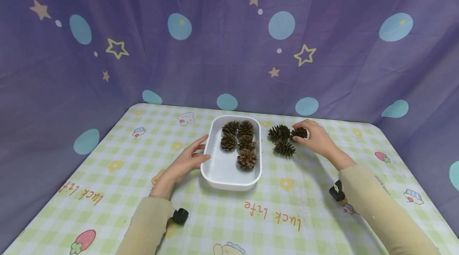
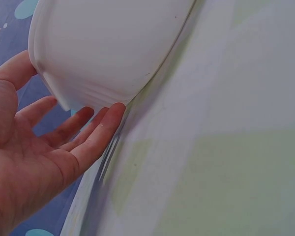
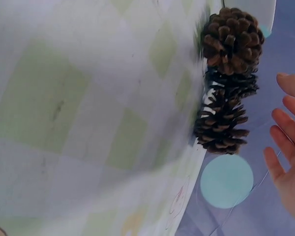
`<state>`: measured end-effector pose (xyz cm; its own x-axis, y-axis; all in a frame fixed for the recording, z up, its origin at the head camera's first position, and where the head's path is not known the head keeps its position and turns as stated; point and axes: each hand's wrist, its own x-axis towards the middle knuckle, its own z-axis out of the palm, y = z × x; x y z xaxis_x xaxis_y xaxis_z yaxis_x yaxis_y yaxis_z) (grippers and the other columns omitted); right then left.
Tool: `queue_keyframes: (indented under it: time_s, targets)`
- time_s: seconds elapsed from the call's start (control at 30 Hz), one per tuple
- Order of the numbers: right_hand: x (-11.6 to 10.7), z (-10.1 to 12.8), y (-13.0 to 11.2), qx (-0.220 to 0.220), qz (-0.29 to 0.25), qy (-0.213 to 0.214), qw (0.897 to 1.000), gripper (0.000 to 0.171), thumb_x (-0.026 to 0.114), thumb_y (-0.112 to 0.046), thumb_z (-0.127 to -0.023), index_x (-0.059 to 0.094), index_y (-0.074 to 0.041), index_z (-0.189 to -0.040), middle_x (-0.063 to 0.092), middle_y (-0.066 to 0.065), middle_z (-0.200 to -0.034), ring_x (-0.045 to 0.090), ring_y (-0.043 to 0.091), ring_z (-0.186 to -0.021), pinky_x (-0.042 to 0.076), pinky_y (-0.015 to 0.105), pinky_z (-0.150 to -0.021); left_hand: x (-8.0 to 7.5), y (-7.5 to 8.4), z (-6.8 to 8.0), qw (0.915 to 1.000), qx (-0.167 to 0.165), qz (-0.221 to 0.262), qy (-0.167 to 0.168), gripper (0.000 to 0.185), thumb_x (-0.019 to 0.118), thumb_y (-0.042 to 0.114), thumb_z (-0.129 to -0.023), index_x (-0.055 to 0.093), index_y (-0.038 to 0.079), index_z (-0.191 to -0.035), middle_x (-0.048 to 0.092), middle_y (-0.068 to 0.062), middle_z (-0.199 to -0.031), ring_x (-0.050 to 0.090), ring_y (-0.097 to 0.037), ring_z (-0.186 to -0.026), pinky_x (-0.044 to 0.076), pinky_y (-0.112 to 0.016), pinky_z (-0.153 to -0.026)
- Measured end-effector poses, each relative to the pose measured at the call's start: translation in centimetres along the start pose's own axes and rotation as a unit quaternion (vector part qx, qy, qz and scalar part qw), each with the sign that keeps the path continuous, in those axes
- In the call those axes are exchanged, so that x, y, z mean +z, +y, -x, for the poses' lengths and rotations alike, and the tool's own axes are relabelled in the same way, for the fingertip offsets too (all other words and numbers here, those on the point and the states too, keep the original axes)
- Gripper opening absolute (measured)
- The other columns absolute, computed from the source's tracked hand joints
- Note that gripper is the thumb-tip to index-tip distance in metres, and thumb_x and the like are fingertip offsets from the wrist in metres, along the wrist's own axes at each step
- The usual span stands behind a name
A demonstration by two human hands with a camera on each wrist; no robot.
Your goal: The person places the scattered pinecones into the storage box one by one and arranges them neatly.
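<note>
In the head view, a white rectangular tray (image 1: 218,169) stands mid-table with several brown pine cones (image 1: 247,160) inside, mostly along its right half. My left hand (image 1: 184,162) touches the tray's left side; the left wrist view shows its fingertips and thumb spread against the outer wall (image 2: 105,44). Three pine cones (image 1: 285,149) lie close together to the right of the tray. Over the rightmost pine cone (image 1: 299,132) reaches my right hand (image 1: 317,137). From the right wrist, this hand (image 3: 291,147) has its fingers extended, with a gap between them and the pine cones (image 3: 221,128).
A green and white checked cloth (image 1: 143,183) with printed figures covers the table. Behind and beside the table hangs a purple curtain (image 1: 222,63) with stars and blue ovals. Black wrist cameras (image 1: 180,216) sit at both sleeves.
</note>
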<state>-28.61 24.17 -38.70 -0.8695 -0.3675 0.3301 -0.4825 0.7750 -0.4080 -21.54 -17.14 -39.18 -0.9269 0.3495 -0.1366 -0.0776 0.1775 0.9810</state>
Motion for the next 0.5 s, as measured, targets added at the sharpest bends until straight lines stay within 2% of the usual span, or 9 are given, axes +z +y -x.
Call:
queue_keyframes:
  time_s: [0.3, 0.5]
  targets:
    - [0.0, 0.0, 1.2, 0.046, -0.001, -0.031, 0.998, 0.051, 0.071, -0.022, -0.079, 0.053, -0.005, -0.123, 0.050, 0.016, -0.126, 0.041, 0.038, -0.117, 0.030, 0.056, -0.099, -0.1, 0.0, -0.2, 1.0000, 0.005, 0.001, -0.005, 0.068, 0.054, 0.014, -0.091, 0.016, 0.020, -0.147, 0.031, -0.020, -0.140, 0.043, -0.040, -0.119, 0.050, -0.042, -0.088]
    - [0.5, 0.0, 1.9, 0.048, -0.003, -0.025, 0.999, 0.052, 0.072, -0.019, -0.077, 0.052, -0.003, -0.122, 0.050, 0.018, -0.125, 0.042, 0.039, -0.115, 0.030, 0.057, -0.099, -0.1, 0.0, 0.0, 1.0000, 0.001, 0.003, -0.005, 0.068, 0.055, 0.015, -0.091, 0.017, 0.021, -0.147, 0.031, -0.020, -0.140, 0.043, -0.040, -0.119, 0.049, -0.043, -0.089]
